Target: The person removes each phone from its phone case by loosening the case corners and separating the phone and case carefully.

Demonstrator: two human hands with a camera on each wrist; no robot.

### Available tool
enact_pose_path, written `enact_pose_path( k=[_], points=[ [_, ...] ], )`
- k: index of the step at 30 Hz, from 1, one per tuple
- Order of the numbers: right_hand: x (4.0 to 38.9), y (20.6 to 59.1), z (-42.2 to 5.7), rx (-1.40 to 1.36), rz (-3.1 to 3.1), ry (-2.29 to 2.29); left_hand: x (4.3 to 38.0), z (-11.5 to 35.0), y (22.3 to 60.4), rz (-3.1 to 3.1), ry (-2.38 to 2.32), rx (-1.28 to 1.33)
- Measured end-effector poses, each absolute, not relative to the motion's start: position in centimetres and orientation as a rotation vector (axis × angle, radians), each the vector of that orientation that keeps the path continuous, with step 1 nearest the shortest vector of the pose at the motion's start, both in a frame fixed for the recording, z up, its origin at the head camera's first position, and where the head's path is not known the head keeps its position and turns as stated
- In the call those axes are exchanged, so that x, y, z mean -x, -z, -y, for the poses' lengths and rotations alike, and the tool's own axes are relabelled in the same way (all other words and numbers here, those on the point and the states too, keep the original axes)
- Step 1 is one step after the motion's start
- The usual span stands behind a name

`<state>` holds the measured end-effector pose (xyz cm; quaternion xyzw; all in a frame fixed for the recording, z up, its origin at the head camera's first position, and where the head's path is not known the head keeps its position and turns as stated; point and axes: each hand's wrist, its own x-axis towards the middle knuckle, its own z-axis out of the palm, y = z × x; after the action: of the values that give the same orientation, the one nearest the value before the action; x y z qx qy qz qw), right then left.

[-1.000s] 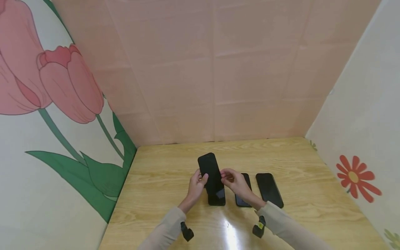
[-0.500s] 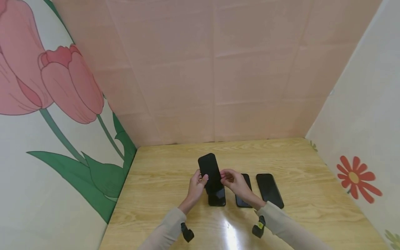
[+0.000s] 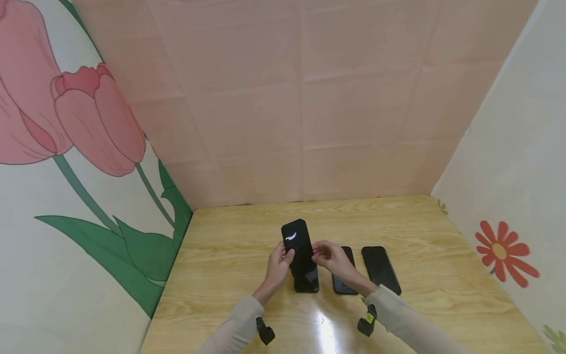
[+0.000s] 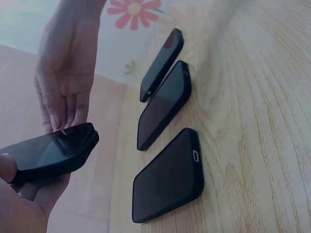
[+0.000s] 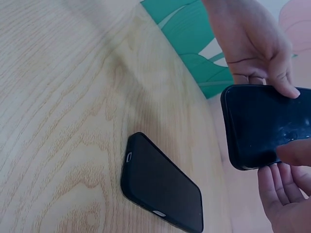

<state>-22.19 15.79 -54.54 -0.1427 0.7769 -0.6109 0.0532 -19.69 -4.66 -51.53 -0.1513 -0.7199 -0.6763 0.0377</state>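
Observation:
A black smartphone is held tilted above the table, its dark screen facing up with a bright reflection on it. My left hand grips its left long edge, thumb on the front and fingers behind. At the opposite edge, my right hand pinches it; in the right wrist view the thumb lies over the screen and the fingers sit along the edge. Beneath it, partly hidden, another black phone lies on the table. A second phone on the table is partly covered by my right hand in the head view.
A third phone lies farthest right on the wooden table. A pink sheet backs the table. Flower-printed walls stand left and right. Each wrist carries a small black camera.
The held phone has tilted slightly and dipped a little, and a bright reflection now shows on its screen. Both hands keep nearly the same position; the phones on the table stay put.

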Motion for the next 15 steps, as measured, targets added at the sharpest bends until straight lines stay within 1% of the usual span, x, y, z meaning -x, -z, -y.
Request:
enact_pose_path(
  k=[15],
  points=[
    [21.97, 54.38, -15.84, 0.430, -2.327, 1.871, 19.85, 4.75, 51.95, 2.198, 2.093, 0.486]
  ],
)
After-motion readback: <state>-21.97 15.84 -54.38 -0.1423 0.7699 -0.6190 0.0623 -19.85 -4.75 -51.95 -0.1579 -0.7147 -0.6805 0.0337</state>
